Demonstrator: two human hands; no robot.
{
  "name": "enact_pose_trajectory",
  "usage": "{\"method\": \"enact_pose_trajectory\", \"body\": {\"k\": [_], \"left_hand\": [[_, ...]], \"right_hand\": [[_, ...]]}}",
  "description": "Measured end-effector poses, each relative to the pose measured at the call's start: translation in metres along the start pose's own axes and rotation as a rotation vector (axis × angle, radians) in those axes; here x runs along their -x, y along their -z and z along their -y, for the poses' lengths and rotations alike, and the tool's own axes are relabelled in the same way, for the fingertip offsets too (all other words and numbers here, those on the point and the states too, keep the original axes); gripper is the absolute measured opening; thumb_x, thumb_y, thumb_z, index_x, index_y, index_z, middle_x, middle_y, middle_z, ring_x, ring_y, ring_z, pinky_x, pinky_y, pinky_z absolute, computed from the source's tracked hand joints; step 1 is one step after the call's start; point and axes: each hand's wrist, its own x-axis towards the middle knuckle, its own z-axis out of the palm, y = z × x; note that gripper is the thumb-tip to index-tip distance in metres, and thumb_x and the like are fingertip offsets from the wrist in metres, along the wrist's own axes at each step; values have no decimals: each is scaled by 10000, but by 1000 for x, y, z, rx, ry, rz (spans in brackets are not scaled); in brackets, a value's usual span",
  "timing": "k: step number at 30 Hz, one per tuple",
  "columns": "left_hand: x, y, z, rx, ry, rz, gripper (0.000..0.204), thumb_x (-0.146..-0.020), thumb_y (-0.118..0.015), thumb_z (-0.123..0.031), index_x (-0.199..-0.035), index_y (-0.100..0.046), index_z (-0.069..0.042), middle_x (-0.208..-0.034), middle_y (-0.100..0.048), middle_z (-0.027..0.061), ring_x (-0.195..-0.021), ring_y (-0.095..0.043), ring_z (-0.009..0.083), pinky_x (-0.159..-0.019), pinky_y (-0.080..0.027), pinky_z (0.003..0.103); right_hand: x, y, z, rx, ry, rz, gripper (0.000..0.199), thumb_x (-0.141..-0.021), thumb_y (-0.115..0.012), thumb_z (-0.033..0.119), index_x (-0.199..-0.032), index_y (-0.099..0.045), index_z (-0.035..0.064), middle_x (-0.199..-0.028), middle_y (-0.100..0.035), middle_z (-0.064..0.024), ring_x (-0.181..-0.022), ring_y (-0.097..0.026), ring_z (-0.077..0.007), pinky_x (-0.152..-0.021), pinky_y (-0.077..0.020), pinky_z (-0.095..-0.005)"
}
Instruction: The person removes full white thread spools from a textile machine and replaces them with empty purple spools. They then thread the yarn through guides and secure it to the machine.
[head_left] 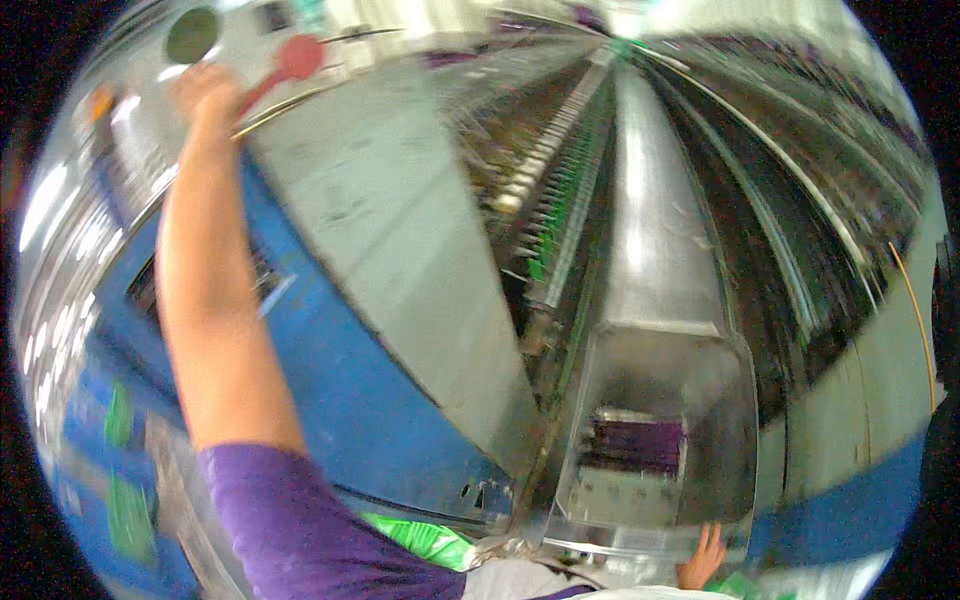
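Red round-headed tool with a thin red handle (285, 66), up at the far upper left, handle gripped in the left hand (203, 92). Closed fist around the handle, arm stretched high and bare up to a purple sleeve (290, 520) at the lower edge. Round red head just beyond the fist, to its right, against a pale grey machine panel (390, 220). Dark green round disc (192, 34) just above the fist, blurred. Blue machine casing (330, 380) under the raised forearm, reaching down toward the sleeve.

Right hand (703, 560) low at the bottom edge, fingers spread open and pointing up, resting against the lower rim of a clear plastic box-shaped cover (660, 440); nothing held in it. Purple blurred parts visible through the cover, just above the fingers. Long silver metal rail (655, 200) running away from the cover into the distance. Row of green and white spindles (555, 210) left of the rail, between the two hands. Bright green patch (425, 540) near the sleeve, left of the right hand, too blurred to identify.
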Motion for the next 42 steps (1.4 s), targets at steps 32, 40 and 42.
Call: {"method": "enact_pose_trajectory", "body": {"k": [32, 40, 42], "left_hand": [[837, 67, -98, 1310, -1425, 417, 984, -590, -848, -325, -1453, -421, -119, -1388, -444, 239, -1362, -343, 421, -1167, -180, 591], [812, 32, -151, 1455, -1424, 754, 810, -513, -829, -216, -1269, -558, -114, -1114, -524, 169, -1106, -481, 388, -1051, -342, 534], [801, 39, -169, 1375, -1508, 761, 860, -511, -831, -228, -1310, -536, -107, -1108, -528, 173, -1089, -488, 387, -1018, -364, 518]], "right_hand": [[22, -13, 80, 219, -188, 52, 725, -677, -712, 123, -1365, -486, 138, -1414, -452, -145, -1100, -564, -333, -993, -382, -499], [18, -12, 86, 179, 121, -35, 655, -627, -682, 197, -1268, -564, 129, -1250, -580, -59, -1138, -560, -219, -1056, -307, -578], [0, -19, 77, 215, 165, -176, 636, -608, -671, 200, -1236, -592, 139, -1184, -614, -26, -1121, -565, -190, -1058, -304, -580]]}}
